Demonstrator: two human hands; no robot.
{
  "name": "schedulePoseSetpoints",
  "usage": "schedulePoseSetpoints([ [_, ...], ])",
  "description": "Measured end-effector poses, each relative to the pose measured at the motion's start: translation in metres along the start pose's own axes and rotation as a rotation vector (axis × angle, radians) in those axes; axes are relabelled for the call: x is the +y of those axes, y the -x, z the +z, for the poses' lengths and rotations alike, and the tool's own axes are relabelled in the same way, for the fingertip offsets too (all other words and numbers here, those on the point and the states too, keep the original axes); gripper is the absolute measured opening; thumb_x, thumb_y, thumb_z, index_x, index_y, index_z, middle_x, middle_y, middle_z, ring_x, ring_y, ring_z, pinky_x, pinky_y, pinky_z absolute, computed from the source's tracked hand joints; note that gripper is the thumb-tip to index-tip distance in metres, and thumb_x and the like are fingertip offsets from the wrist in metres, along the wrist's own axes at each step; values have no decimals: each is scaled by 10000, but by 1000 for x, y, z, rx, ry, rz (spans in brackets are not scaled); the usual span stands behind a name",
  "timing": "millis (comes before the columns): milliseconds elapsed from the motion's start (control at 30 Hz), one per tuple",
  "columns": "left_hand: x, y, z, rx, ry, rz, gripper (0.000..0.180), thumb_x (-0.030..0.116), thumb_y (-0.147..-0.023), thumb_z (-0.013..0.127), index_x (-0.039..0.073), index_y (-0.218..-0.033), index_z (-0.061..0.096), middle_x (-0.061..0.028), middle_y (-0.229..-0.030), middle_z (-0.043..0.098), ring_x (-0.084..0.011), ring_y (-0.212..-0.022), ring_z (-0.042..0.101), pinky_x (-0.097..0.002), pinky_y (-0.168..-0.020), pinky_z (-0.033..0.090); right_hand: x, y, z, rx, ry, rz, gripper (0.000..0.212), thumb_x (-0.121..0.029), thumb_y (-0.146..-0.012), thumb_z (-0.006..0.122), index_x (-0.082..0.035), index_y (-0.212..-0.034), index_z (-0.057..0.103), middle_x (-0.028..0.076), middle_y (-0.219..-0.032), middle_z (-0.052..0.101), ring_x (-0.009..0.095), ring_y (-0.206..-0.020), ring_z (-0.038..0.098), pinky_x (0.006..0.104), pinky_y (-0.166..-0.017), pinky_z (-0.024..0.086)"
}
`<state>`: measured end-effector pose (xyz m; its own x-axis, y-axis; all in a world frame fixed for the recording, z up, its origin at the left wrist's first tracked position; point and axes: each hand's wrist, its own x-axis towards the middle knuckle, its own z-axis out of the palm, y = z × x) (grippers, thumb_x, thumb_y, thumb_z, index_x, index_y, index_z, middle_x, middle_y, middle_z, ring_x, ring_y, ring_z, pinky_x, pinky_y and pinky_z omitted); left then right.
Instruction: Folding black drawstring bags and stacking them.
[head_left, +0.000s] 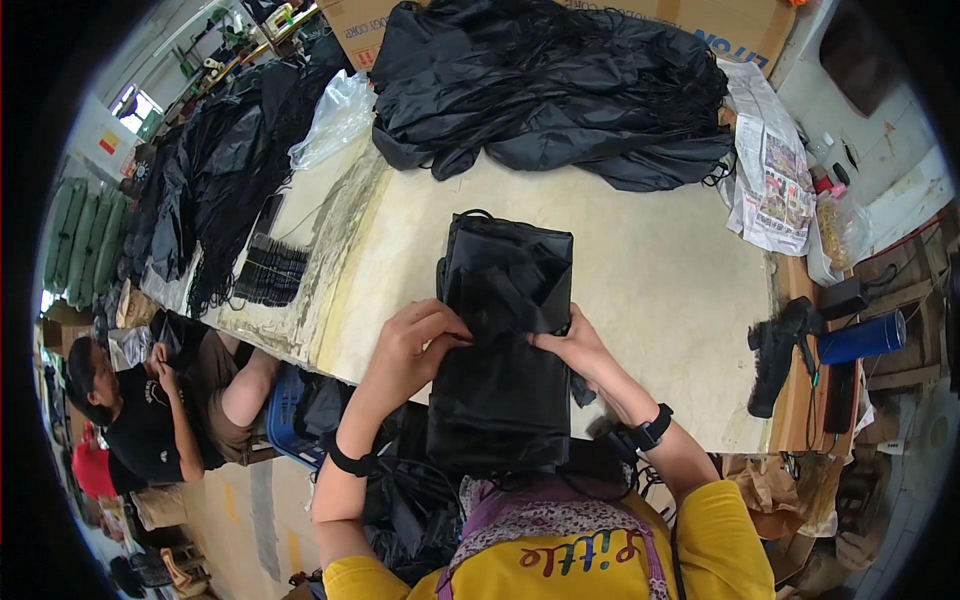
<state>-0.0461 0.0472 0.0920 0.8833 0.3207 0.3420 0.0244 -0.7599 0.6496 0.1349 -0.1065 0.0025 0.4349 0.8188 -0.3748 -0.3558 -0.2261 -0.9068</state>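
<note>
A folded piece of thin, shiny black fabric (500, 400) lies lengthwise in front of me, its near end hanging over the table edge toward my body. A dark cord loop shows at its far end, and a loose fold stands up on its upper half. My left hand (425, 338) is closed at the fabric's left side, thumb and index finger pinched together on it. From the right, my right hand (578, 350) grips the other edge, thumb on top and the fingers mostly hidden underneath. Both wrists wear black bands.
A large heap of black fabric (550, 90) covers the table's far side, with newspaper (770, 165) to its right. More black fabric (240, 140) and a bundle of black strips (270, 270) lie left. A blue bottle (862, 338) is at right. Another person (150, 410) sits at left.
</note>
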Motion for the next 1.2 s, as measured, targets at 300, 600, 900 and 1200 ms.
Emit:
schedulePoseSetpoints([
  [300, 44, -28, -4, -54, 147, 59, 241, -146, -655, 670, 20, -829, 687, -91, -801, 622, -252, -775, 624, -317, -687, 503, 13, -5, -2, 1, 87, -93, 591, -110, -767, 743, 103, -1205, 407, 180, -1092, 614, 193, -941, 637, 288, -799, 526],
  [600, 11, -59, 53, -345, -20, 395, 120, 36, -743, 696, 43, -849, 639, -87, -790, 633, -272, -725, 639, -341, -642, 511, 14, -5, -3, -7, 155, -107, 602, -156, -813, 749, 79, -1240, 397, 173, -1111, 602, 167, -929, 637, 280, -761, 530],
  [900, -10, -36, 64, -376, 328, -115, 228, -48, -777, 710, -5, -994, 653, -73, -935, 635, -127, -803, 648, -251, -702, 545, 12, -3, -5, 18, 125, -65, 628, -111, -787, 746, 91, -1261, 387, 173, -1124, 596, 194, -1051, 590, 295, -869, 490],
  [1200, -2, -31, 58, -312, 183, -39, 202, -68, -775, 657, -6, -967, 669, -108, -992, 608, -246, -895, 652, -318, -773, 534, 16, -4, -4, -3, 49, -110, 618, -115, -768, 746, 94, -1232, 396, 167, -1116, 597, 197, -1048, 586, 301, -887, 482],
])
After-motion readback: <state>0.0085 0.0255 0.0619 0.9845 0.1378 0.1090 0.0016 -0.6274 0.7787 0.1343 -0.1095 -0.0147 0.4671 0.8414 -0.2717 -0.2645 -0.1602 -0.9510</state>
